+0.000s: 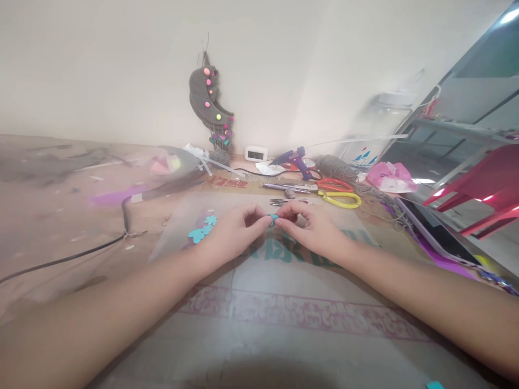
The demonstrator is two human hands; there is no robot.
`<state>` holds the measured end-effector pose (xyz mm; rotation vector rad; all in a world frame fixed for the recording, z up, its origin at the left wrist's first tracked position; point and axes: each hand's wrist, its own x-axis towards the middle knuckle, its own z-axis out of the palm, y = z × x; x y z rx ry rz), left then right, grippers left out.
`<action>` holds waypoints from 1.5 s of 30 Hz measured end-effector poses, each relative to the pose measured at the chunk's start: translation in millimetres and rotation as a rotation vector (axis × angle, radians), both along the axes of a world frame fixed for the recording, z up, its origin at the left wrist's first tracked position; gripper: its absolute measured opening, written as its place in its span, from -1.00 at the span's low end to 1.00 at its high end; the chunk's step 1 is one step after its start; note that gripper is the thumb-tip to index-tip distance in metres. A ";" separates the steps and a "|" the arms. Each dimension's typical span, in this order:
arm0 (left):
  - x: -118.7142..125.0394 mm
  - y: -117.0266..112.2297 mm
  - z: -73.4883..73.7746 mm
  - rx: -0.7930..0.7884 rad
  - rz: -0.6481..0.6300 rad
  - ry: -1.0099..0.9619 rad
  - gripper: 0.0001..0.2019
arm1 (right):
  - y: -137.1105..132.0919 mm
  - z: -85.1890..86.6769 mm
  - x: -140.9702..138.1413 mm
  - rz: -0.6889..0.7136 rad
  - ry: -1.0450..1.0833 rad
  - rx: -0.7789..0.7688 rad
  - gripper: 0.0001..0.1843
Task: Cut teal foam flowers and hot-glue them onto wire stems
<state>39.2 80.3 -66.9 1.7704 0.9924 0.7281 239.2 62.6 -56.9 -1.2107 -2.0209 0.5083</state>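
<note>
Between the fingertips of both hands sits a small turquoise piece point(273, 220), perhaps a felt or foam cutout; its full shape is hidden by the fingers. My left hand point(239, 229) pinches its left side with thumb and forefinger. My right hand point(310, 224) pinches the right side the same way. Just left of my left hand lie several turquoise flower-shaped cutouts point(197, 234) on the pale sheet point(267, 319). Behind the hands rest small pliers point(279, 202), partly covered by the right hand.
Farther back are yellow-handled scissors point(344, 200), a purple glue gun point(298, 159), grey yarn point(336, 166) and a small digital clock point(256, 154). A tablet point(438, 229) lies at right. A crescent ornament point(206, 97) leans on the wall. A black cable point(65, 259) crosses the left side.
</note>
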 end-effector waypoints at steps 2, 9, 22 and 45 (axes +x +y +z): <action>-0.6 -0.8 1.0 0.003 -0.008 0.010 -0.71 | 0.8 -1.2 -0.2 0.004 -0.011 0.003 -0.86; -0.4 0.2 2.5 -0.034 -0.001 -0.036 -0.71 | 0.4 -2.3 1.0 0.002 -0.006 -0.035 -0.83; 0.2 1.1 -0.8 -0.088 0.027 -0.092 -0.71 | 2.4 0.8 2.0 -0.039 0.049 -0.016 -0.74; 2.9 -1.2 0.6 0.107 0.029 0.011 -0.80 | -1.4 1.9 -4.7 -0.042 -0.010 0.007 -0.82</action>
